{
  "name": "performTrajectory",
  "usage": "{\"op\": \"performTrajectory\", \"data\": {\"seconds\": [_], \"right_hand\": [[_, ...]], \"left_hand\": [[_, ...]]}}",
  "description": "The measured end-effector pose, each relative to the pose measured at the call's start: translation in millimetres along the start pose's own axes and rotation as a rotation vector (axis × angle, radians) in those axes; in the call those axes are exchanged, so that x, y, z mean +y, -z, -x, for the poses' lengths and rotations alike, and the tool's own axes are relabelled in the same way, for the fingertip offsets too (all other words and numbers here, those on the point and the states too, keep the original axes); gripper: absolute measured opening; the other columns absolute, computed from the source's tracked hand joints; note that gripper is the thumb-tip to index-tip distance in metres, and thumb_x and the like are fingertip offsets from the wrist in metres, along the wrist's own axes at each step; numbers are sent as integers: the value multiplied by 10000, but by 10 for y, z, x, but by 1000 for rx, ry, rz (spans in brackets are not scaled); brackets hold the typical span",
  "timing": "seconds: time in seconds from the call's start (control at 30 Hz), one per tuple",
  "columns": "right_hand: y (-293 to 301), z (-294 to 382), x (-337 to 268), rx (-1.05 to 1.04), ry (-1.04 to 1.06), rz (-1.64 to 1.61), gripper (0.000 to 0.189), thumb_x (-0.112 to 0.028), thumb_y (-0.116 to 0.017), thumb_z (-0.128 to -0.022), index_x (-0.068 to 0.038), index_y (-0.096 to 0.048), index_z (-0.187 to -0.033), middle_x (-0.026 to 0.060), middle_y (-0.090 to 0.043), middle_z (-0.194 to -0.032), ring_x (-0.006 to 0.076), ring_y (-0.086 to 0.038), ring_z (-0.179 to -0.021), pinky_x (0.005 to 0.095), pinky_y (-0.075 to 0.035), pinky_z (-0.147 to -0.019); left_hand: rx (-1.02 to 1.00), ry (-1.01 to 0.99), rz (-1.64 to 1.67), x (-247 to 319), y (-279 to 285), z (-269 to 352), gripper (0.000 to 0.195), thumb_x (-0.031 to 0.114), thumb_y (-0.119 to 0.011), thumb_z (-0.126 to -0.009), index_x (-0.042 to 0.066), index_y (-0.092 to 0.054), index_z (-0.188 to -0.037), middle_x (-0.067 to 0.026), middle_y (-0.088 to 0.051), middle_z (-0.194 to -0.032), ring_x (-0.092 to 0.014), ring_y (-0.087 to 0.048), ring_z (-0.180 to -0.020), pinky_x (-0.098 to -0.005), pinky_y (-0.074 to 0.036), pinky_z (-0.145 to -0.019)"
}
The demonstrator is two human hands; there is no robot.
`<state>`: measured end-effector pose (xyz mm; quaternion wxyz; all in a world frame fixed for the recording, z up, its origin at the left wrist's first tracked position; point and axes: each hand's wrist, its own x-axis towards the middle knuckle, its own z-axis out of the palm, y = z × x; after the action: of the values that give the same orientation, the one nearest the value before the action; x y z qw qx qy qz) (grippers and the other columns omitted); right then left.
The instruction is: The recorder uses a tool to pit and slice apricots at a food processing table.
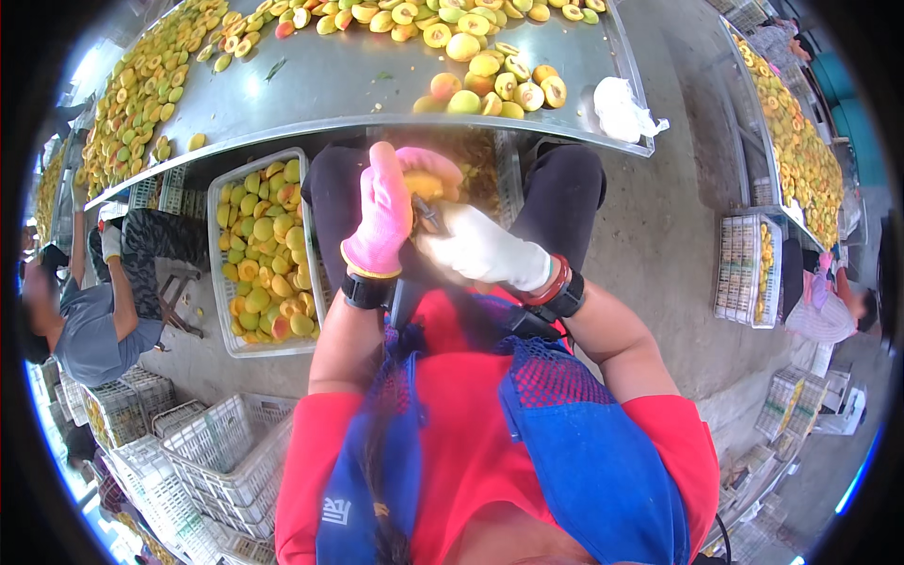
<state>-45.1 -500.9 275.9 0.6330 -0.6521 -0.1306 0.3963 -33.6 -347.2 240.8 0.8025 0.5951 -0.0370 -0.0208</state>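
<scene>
My left hand (385, 212), in a pink knit glove with a yellow cuff, holds a yellow fruit (424, 185) that looks like a peach or apricot. My right hand (484, 244), in a white glove, grips a small dark metal tool (429, 215) against or close beside the fruit; motion blur hides the exact contact. Both hands are over my lap, just below the near edge of the metal table (318, 78). Halved and whole fruits (494, 81) lie in a group on that table, beyond my hands. Beneath my hands, a container (487, 159) holds blurred brownish-yellow matter.
A white plastic crate (308, 233) of halved fruit stands left of my leg. Empty crates (233, 438) are stacked at lower left. A crumpled white plastic bag (620, 109) lies at the table's right corner. Co-workers sit at far left (106, 325) and far right (823, 311).
</scene>
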Motion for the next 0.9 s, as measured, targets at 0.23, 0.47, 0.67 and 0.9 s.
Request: {"op": "performTrajectory", "data": {"seconds": [0.23, 0.47, 0.67, 0.9], "right_hand": [[116, 2, 95, -304, -131, -93, 67, -148, -531, -945, -100, -493, -971, -55, -429, -645, 38, -392, -461, 203, -317, -407], [141, -44, 200, -256, -247, -528, 98, -131, -574, -935, -91, -527, -1012, -53, -455, -687, 43, -398, -474, 216, -314, -417], [200, -171, 530, 113, 58, -89, 218, -261, -574, -938, -56, -533, -878, -28, -479, -624, 63, -421, -461, 225, -356, -435], [211, -195, 609, 112, -193, -71, 178, -187, -598, -928, -110, -508, -795, -27, -480, -599, 83, -453, -465, 237, -346, -425]], "left_hand": [[-256, 21, -65, 26, 124, -7, 572, 402, -312, -1054, -6, -679, -892, -73, -691, -890, -166, -652, -810, -301, -516, -767], [-103, -192, 109, -97, 66, -138, 368, 250, -412, -1035, -6, -625, -877, -129, -682, -908, -153, -630, -745, -284, -510, -704], [572, -188, -44, 113, 883, -138, 833, 727, -267, -937, -13, -617, -1090, -148, -690, -972, -201, -682, -750, -293, -540, -587], [971, -127, -767, -941, 3050, 735, 453, 327, -577, -940, -10, -578, -1243, -167, -631, -1167, -257, -580, -1109, -342, -438, -965]]}}
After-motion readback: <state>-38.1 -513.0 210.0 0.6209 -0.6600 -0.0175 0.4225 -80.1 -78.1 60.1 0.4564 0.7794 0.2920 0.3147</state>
